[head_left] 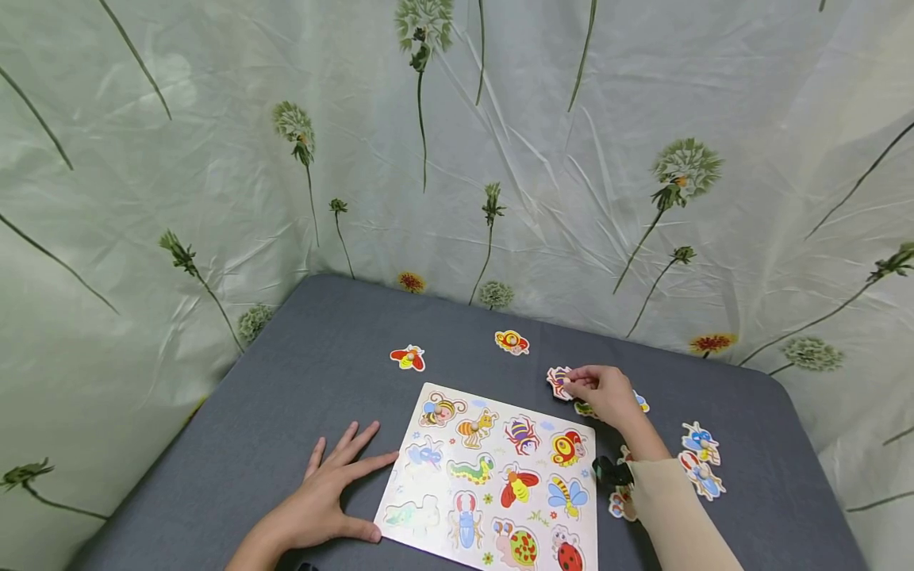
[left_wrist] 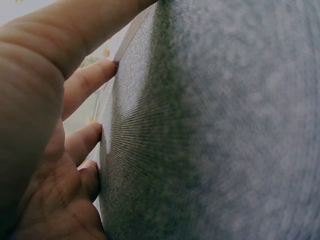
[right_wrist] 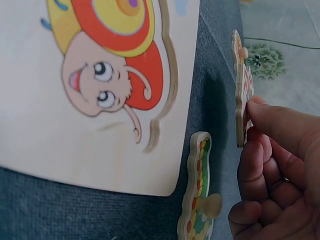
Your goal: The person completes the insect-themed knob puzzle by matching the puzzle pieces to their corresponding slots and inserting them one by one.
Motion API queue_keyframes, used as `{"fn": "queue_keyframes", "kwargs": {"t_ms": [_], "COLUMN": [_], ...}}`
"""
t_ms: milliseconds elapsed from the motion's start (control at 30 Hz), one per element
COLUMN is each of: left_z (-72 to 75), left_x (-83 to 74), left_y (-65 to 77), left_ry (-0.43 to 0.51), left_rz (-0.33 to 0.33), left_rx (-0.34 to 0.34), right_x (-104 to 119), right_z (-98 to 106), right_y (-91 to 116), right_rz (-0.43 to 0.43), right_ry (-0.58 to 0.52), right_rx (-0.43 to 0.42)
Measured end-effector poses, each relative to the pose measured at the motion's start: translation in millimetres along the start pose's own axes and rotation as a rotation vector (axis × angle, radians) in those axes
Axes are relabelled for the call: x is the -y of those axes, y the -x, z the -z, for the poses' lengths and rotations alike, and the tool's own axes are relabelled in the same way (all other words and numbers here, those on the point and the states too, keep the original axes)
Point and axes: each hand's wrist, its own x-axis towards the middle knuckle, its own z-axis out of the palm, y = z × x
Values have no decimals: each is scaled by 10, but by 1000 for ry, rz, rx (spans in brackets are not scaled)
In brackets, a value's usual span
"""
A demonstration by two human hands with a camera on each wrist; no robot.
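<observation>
A person's left hand (head_left: 324, 496) lies with fingers spread on a dark table (head_left: 300, 373), thumb and index fingertips at the left edge of a wooden puzzle board (head_left: 432, 482) printed with bugs. Two blue-winged insect pieces, a fly (head_left: 700, 442) and a dragonfly (head_left: 702, 477), sit between board and table's right edge. Past the board's far right corner, the right hand (head_left: 607, 396) pinches a spider piece (head_left: 557, 382) above a caterpillar piece (right_wrist: 195, 200). Farther, a red-winged bug piece (head_left: 408, 358) and a butterfly piece (head_left: 512, 342) lie toward the table's far edge, before a dandelion-print curtain (head_left: 543, 182).
</observation>
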Motion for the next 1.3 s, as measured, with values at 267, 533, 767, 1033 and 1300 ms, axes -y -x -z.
{"fn": "queue_keyframes", "kwargs": {"t_ms": [267,533,767,1033,1300], "left_z": [2,3,5,7,7], "left_x": [0,0,-5,-11,-7], "left_y": [11,9,9,6,4], "left_ry": [2,2,-6,-13,-17], "left_rz": [-7,-5,-2,0,2], "left_rx": [-5,2,3,2,4], "right_x": [70,96,67,81,110], "right_z": [-4,-15,-48,-129,-221], "right_y": [99,185,253,333,399], "right_rz": [31,91,93,97,80], "right_ry": [-21,-46,-43,-52,-66], "right_rx": [28,58,78,105,114]}}
